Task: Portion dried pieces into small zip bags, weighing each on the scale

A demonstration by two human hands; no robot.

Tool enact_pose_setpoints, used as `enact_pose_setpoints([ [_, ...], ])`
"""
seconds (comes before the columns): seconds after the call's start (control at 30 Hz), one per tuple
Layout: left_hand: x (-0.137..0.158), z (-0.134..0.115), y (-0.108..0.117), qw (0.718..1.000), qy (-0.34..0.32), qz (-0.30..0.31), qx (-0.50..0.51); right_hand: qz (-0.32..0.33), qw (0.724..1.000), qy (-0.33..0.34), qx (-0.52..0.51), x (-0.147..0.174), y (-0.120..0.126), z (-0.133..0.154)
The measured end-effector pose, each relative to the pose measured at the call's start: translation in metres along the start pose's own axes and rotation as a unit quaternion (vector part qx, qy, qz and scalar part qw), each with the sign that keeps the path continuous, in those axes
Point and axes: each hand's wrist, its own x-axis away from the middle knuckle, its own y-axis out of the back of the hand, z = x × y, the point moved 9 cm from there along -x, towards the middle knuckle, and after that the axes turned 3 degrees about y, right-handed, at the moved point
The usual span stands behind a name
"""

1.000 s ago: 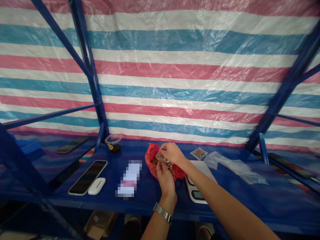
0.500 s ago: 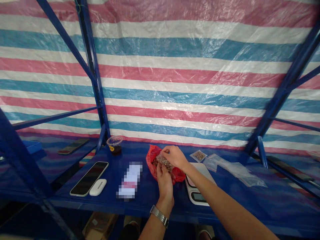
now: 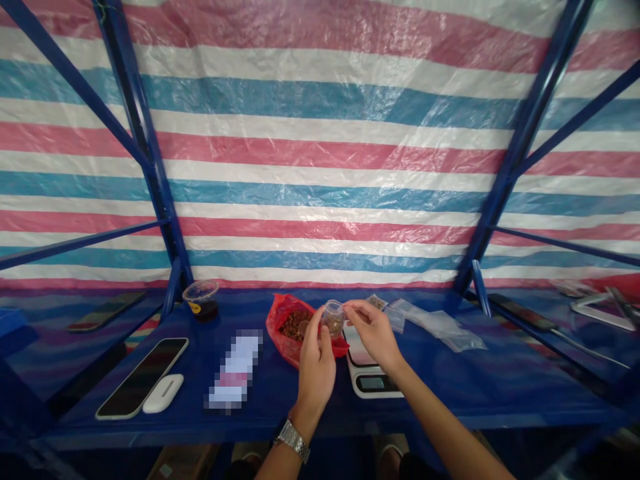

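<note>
My left hand [image 3: 317,363], with a metal-band watch [image 3: 293,440] on its wrist, grips a small clear plastic bag [image 3: 333,315] with brown bits low inside it. The bag's mouth stands rounded and open. Thumb and finger of my right hand [image 3: 374,332] pinch its right edge. Behind and left of my left hand lies an opened red plastic bag [image 3: 280,343], holding many small brown pieces [image 3: 295,324]. A white kitchen scale [image 3: 364,387] sits under my right hand, which partly hides it.
Beyond my right hand lie a filled small bag [image 3: 379,301] and several flat clear bags [image 3: 445,328]. To the left are a phone [image 3: 145,377], a white earbud case [image 3: 163,393], a blurred-out rectangle [image 3: 235,370] and a lidded cup of dark liquid [image 3: 203,303]. Blue posts [image 3: 155,180] frame the shelf.
Both hands have lifted the small clear bag out of the red bag, toward the scale. My right hand has shifted to the bag's right edge. The view has turned right.
</note>
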Motion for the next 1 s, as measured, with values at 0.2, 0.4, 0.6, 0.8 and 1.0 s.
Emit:
enact_pose_setpoints([
  [0.2, 0.006, 0.002, -0.005, 0.999, 0.0, -0.006, -0.051, -0.063, 0.994, -0.074, 0.054, 0.002, 0.064, -0.024],
  [0.4, 0.0, 0.005, 0.002, 0.996, -0.017, -0.034, -0.077, -0.082, 0.947, -0.077, 0.302, 0.011, 0.112, -0.051],
  [0.6, 0.0, 0.007, -0.001, 0.996, -0.025, -0.03, -0.081, -0.077, 0.908, -0.064, 0.406, 0.011, 0.129, -0.064],
  [0.8, 0.0, 0.004, -0.001, 0.993, -0.046, -0.025, -0.105, -0.151, 0.912, -0.097, 0.369, 0.022, 0.157, -0.069],
  [1.0, -0.001, 0.002, 0.001, 0.992, -0.048, -0.03, -0.115, -0.154, 0.918, -0.107, 0.351, 0.024, 0.156, -0.07],
])
